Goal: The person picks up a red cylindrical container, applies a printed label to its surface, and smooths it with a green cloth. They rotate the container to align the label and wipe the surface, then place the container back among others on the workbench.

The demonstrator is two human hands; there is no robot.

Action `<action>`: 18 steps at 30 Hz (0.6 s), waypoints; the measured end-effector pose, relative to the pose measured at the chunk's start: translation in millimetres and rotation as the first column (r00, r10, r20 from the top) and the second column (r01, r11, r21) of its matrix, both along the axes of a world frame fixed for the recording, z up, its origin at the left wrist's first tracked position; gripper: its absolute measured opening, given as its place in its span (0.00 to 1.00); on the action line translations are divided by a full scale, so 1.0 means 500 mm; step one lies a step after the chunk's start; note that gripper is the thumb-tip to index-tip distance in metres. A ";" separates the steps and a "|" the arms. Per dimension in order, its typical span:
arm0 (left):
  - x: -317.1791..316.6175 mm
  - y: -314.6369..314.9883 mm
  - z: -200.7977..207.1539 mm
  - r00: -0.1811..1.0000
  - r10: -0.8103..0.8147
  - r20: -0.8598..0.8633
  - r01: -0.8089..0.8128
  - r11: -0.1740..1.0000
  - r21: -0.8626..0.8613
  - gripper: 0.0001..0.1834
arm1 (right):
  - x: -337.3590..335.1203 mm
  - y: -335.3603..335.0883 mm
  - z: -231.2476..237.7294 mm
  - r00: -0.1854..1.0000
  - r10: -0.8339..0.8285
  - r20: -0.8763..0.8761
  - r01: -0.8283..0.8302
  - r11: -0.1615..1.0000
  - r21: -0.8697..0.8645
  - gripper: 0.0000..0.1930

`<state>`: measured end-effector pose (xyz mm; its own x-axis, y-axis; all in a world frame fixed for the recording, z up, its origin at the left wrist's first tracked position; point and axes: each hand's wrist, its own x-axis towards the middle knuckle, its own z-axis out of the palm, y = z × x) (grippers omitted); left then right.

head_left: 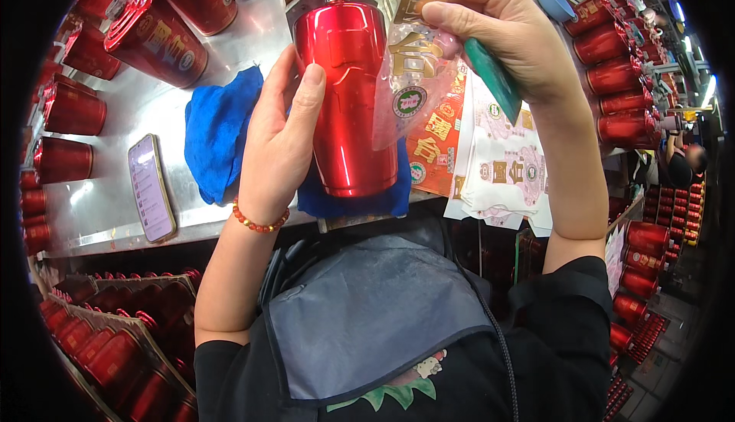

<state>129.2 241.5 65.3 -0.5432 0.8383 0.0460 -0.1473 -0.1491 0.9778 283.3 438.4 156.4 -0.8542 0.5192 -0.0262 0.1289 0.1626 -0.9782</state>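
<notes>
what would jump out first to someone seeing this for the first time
The glossy red bottle at centre, steadied by the left hand over a blue cloth on the steel table. Just right of it, the right hand holds a clear label sheet and a green scraper against it. Rows of matching red bottles crowd both edges.

A shiny steel worktable (115,208) spans the upper left, its surface glaring under bright overhead light, with a blue cloth (218,135) and a phone (151,187) lying on it. Rows of finished red bottles (620,78) line shelves at right, and more fill crates (115,338) below the table. Stacks of printed label sheets (501,169) lie on the table's right side.
</notes>
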 end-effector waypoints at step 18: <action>0.012 -0.079 0.099 0.626 -0.148 -0.766 0.095 0.989 -0.113 0.14 | 0.015 -0.102 0.028 0.993 0.116 -0.022 -0.117 0.987 -0.106 0.07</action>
